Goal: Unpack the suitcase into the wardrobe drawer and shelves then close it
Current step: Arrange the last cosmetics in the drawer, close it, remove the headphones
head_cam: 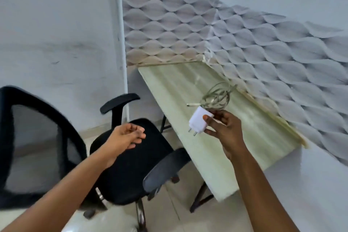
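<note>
- The right hand (224, 130) is out over the near part of a pale green table (244, 156), and it holds a white charger (199, 121) by its body, thumb on the front face and fingers curled behind.
- The charger's two round pins point down and to the left, clear of the table top.
- A thin pale cable (216, 96) hangs bunched in loose loops from the same hand, above and behind the charger; one end with a small metal plug sticks out to the left of the loops.
- The cable looks lifted off the table, though the blur makes it hard to say whether any loop brushes the surface.
- The left hand (128, 136) is empty, its fingers loosely half-curled, palm turned partly up, hovering over the seat of a black office chair (131, 175).
- The two hands are well apart, the left one lower and to the left of the charger.
- The chair stands just beside the table's near-left edge, its mesh back at the far left and one armrest close to the table edge.
- The table sits pushed into a corner, its back and right edges against walls covered in grey wave-pattern wallpaper (263, 43).
- A plain white wall (56, 24) fills the left side behind the chair.
- A light tiled floor (175, 211) shows under the chair.
- Neither a suitcase nor a wardrobe can be seen from this spot.
</note>
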